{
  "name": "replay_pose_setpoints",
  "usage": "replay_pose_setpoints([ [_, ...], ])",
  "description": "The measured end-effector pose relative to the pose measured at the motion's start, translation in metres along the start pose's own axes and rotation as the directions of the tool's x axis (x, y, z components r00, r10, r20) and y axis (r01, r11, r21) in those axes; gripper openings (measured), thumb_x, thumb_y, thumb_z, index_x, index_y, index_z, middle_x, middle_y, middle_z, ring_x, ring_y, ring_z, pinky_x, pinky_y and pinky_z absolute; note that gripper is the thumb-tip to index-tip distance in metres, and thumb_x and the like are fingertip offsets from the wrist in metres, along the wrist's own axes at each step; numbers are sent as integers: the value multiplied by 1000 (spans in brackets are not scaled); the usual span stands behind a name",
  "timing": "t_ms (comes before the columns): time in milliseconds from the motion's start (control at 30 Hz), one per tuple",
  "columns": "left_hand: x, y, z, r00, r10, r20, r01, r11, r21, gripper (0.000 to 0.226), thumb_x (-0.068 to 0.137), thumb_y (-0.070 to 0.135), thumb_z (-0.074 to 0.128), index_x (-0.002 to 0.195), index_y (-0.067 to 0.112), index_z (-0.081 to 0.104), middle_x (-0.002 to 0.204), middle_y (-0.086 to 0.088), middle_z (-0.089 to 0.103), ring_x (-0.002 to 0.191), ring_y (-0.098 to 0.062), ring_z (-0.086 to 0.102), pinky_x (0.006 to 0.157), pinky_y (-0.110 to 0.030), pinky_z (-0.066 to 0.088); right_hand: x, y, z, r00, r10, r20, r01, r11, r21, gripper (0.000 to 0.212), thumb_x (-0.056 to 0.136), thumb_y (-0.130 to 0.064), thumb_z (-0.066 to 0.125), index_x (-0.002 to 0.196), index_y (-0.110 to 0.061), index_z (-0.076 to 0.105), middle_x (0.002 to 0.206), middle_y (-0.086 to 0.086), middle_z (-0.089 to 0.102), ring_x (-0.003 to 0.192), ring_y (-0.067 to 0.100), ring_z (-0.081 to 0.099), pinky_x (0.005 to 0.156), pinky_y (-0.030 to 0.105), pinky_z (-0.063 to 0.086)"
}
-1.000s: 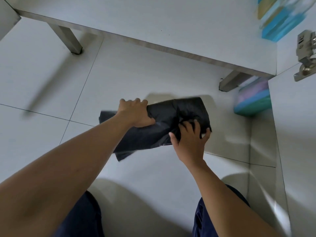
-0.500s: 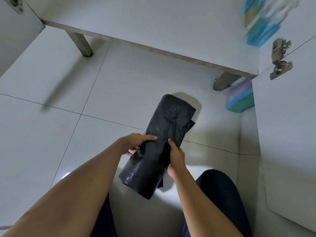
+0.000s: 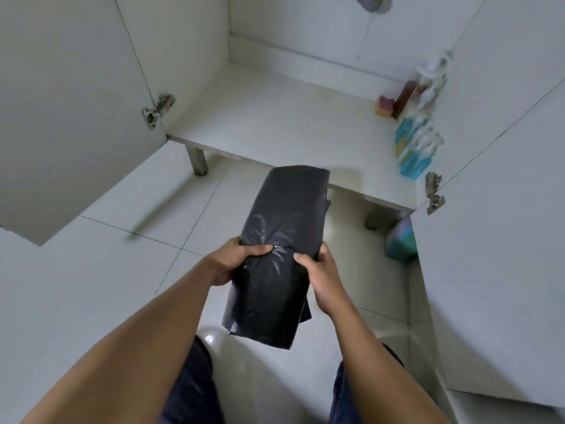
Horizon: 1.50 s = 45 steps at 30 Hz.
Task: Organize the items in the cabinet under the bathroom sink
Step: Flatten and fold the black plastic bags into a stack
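Observation:
A folded bundle of black plastic bags (image 3: 281, 240) is held lengthwise in the air in front of the open cabinet. My left hand (image 3: 234, 261) grips its left edge, thumb on top. My right hand (image 3: 321, 272) grips its right edge near the middle. The cabinet floor (image 3: 275, 117) lies just beyond the bundle's far end. Along the cabinet's right wall stand a blue and yellow pack (image 3: 411, 148), clear bottles (image 3: 429, 84), a brown bottle (image 3: 403, 99) and a small pink and yellow sponge (image 3: 385, 107).
Both white cabinet doors stand open: the left door (image 3: 61, 117) and the right door (image 3: 504, 240), each with a metal hinge. A pastel stack (image 3: 400, 240) sits on the floor tiles under the cabinet's right corner. A metal leg (image 3: 197, 162) supports the cabinet front.
The bundle went from lying crosswise on the floor to being lifted and turned lengthwise toward the cabinet. My view has tilted up, so the cabinet interior and both doors show.

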<state>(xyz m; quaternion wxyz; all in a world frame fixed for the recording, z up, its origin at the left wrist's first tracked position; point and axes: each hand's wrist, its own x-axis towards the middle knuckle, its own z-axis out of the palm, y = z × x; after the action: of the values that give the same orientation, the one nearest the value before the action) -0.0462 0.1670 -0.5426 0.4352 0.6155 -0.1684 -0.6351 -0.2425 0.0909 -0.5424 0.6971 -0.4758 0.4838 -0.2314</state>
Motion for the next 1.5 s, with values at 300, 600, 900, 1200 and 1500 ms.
replay_pose_setpoints([
  [300,-72,92,-38,940,336,-62,-339,940,-33,51,77,18,84,122,8,64,112,-9,75,103,-25,72,88,-38,58,-14,-92,76,968,-223,117,216,974,66,51,84,-9,75,126,-32,56,117,-7,71,108,16,69,94,39,55],
  [600,-58,163,-85,872,439,-216,-458,888,-46,62,73,47,84,125,20,66,115,-2,74,107,-21,71,90,-36,56,56,-148,126,938,-332,101,317,938,143,55,77,-14,78,125,-35,59,120,-6,70,113,19,67,99,47,53],
  [900,66,170,-174,925,274,-263,-328,926,-189,76,66,68,77,128,26,62,126,-4,69,116,-27,65,92,-56,53,259,-188,196,956,-277,93,247,937,248,49,80,-5,75,118,-32,61,115,-2,72,107,19,69,95,46,55],
  [1200,158,209,-213,853,23,-522,-333,794,-509,31,85,8,77,109,-3,62,95,-21,69,79,-32,73,63,-43,62,374,-198,254,988,-62,142,65,998,-17,54,84,-18,69,132,-31,49,123,0,66,111,24,64,100,50,51],
  [1500,193,239,-222,784,-46,-619,-410,710,-573,44,75,20,88,109,5,66,100,-14,75,83,-30,76,74,-46,63,376,-161,258,959,-279,49,264,822,-504,60,85,-41,71,137,-19,50,132,5,58,114,21,60,93,29,49],
])
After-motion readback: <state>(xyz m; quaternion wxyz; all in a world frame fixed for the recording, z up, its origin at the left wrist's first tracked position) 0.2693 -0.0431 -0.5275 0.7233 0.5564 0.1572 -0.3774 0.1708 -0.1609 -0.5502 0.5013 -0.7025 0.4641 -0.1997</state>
